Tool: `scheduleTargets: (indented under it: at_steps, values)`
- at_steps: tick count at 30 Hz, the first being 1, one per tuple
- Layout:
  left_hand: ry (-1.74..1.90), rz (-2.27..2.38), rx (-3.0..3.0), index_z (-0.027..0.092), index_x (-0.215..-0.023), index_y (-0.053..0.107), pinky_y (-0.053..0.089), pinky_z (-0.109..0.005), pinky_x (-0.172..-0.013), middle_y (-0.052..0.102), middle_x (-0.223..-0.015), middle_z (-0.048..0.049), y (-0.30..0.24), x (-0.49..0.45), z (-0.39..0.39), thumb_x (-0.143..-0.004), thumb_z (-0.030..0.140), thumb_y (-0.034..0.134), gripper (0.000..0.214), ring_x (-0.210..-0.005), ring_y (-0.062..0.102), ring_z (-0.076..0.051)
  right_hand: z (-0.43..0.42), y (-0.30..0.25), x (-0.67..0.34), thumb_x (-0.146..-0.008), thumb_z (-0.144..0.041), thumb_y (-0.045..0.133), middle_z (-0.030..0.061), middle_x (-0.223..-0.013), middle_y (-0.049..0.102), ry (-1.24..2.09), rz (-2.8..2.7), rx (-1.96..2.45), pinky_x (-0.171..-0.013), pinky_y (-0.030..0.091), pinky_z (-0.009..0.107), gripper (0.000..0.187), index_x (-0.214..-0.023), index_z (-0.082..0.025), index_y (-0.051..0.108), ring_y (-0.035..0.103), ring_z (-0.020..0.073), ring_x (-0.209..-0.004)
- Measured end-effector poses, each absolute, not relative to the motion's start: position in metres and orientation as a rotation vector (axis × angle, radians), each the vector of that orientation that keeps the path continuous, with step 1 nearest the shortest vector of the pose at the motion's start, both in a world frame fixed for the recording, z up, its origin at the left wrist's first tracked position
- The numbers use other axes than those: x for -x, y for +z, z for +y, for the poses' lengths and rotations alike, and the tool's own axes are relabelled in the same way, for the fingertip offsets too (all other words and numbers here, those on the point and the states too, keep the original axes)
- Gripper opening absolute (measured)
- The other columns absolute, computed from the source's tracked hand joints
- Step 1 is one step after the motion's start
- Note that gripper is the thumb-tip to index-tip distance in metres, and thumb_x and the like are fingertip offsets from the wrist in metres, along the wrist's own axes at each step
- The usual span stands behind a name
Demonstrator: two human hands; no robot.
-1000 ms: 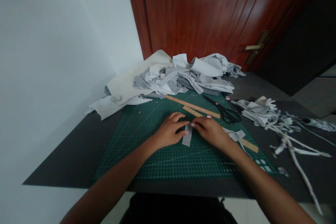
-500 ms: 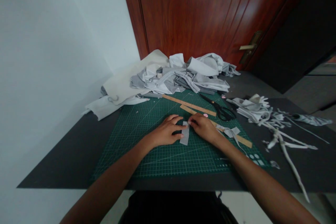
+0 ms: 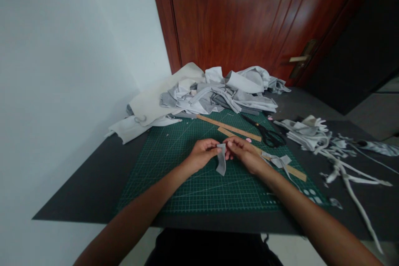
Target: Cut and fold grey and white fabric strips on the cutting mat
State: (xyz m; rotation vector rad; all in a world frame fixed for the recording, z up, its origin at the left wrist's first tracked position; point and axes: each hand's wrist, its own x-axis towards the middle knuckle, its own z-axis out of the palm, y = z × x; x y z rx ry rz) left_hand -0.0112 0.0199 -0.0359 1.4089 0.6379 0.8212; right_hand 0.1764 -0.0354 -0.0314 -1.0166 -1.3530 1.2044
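Note:
A short grey fabric strip (image 3: 221,161) hangs from my fingers just above the green cutting mat (image 3: 174,162). My left hand (image 3: 202,153) pinches its top edge from the left. My right hand (image 3: 245,153) pinches the same top edge from the right. Both hands are closed on the strip, which droops toward the mat.
Two wooden rulers (image 3: 230,127) and black scissors (image 3: 264,133) lie behind my hands. A bow-shaped grey scrap (image 3: 279,160) rests to the right. A heap of white and grey cloth (image 3: 215,91) fills the back; cut strips (image 3: 330,149) trail over the dark table (image 3: 87,183). A wooden door (image 3: 249,20) stands behind.
The strip lay flat on the mat under my fingers; now both hands have lifted its top end, and it hangs bent above the mat.

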Motion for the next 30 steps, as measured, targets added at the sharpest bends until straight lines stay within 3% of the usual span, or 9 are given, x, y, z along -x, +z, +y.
scheduleTargets:
  at_steps: [4, 7, 11, 16, 18, 23, 27, 30]
  values:
    - [0.787, 0.481, -1.185, 0.015, -0.086, 0.068, 0.05, -0.036, -0.083, 0.07, -0.085, -0.0059, -0.026, 0.013, 0.011, -0.071, 0.046, 0.085, 0.039, -0.08, 0.066, -0.019, -0.041, -0.023, -0.172, -0.086, -0.056, 0.07, 0.0006, -0.08, 0.07, 1.214, -1.239, 0.957, -0.065, 0.052, 0.032, 0.039, -0.106, -0.024, 0.064, 0.064, 0.018, -0.067]
    - [0.79, 0.377, -1.146, 0.017, -0.081, 0.069, 0.049, -0.034, -0.085, 0.066, -0.084, -0.0038, -0.021, 0.013, 0.006, -0.069, 0.037, 0.087, 0.029, -0.084, 0.064, -0.018, -0.045, -0.022, -0.167, -0.08, -0.056, 0.077, 0.0015, -0.086, 0.069, 1.255, -1.184, 0.925, -0.078, 0.056, 0.037, 0.04, -0.103, -0.025, 0.065, 0.066, 0.0194, -0.076]
    - [0.884, 0.346, -1.173, 0.02, -0.075, 0.071, 0.047, -0.033, -0.092, 0.063, -0.097, -0.004, -0.02, 0.013, 0.007, -0.066, 0.018, 0.079, 0.012, -0.105, 0.06, -0.021, -0.049, -0.024, -0.159, -0.08, -0.053, 0.078, 0.004, -0.107, 0.069, 1.363, -1.072, 0.824, -0.088, 0.058, 0.044, 0.036, -0.101, -0.027, 0.063, 0.069, 0.0243, -0.097]
    - [0.854, 0.292, -0.977, 0.02, -0.075, 0.071, 0.045, -0.038, -0.101, 0.062, -0.111, -0.0041, -0.02, 0.015, 0.009, -0.059, 0.007, 0.069, 0.021, -0.116, 0.057, -0.024, -0.051, -0.028, -0.153, -0.081, -0.05, 0.08, 0.0053, -0.125, 0.065, 1.279, -1.138, 0.785, -0.1, 0.051, 0.046, 0.044, -0.117, -0.03, 0.062, 0.067, 0.0258, -0.109]
    - [0.815, 0.243, -0.911, 0.019, -0.076, 0.071, 0.043, -0.04, -0.106, 0.062, -0.119, -0.0044, -0.02, 0.016, 0.009, -0.059, 0.005, 0.068, 0.023, -0.12, 0.056, -0.024, -0.051, -0.029, -0.152, -0.08, -0.048, 0.082, 0.005, -0.123, 0.067, 1.226, -1.177, 0.796, -0.096, 0.052, 0.042, 0.048, -0.12, -0.03, 0.061, 0.067, 0.024, -0.104]
    - [0.741, 0.226, -0.852, 0.018, -0.077, 0.07, 0.046, -0.041, -0.103, 0.058, -0.136, -0.0029, -0.023, 0.017, 0.01, -0.062, 0.002, 0.067, 0.022, -0.125, 0.056, -0.027, -0.052, -0.028, -0.148, -0.075, -0.041, 0.087, -0.0013, -0.088, 0.072, 1.277, -1.117, 0.797, -0.073, 0.054, 0.033, 0.057, -0.122, -0.032, 0.057, 0.068, 0.0196, -0.08]
    - [0.74, 0.253, -0.821, 0.018, -0.078, 0.069, 0.045, -0.044, -0.105, 0.061, -0.131, -0.0025, -0.024, 0.017, 0.011, -0.063, 0.002, 0.069, 0.021, -0.12, 0.061, -0.028, -0.053, -0.028, -0.142, -0.069, -0.036, 0.091, -0.0006, -0.089, 0.075, 1.326, -1.081, 0.813, -0.068, 0.055, 0.032, 0.066, -0.123, -0.031, 0.055, 0.07, 0.02, -0.077]
    - [0.763, 0.286, -0.815, 0.017, -0.081, 0.07, 0.048, -0.042, -0.101, 0.066, -0.121, -0.0041, -0.026, 0.017, 0.013, -0.063, 0.002, 0.072, 0.023, -0.111, 0.064, -0.025, -0.054, -0.029, -0.139, -0.068, -0.036, 0.091, -0.0027, -0.08, 0.074, 1.332, -1.067, 0.858, -0.056, 0.053, 0.029, 0.066, -0.122, -0.03, 0.054, 0.067, 0.0179, -0.063]
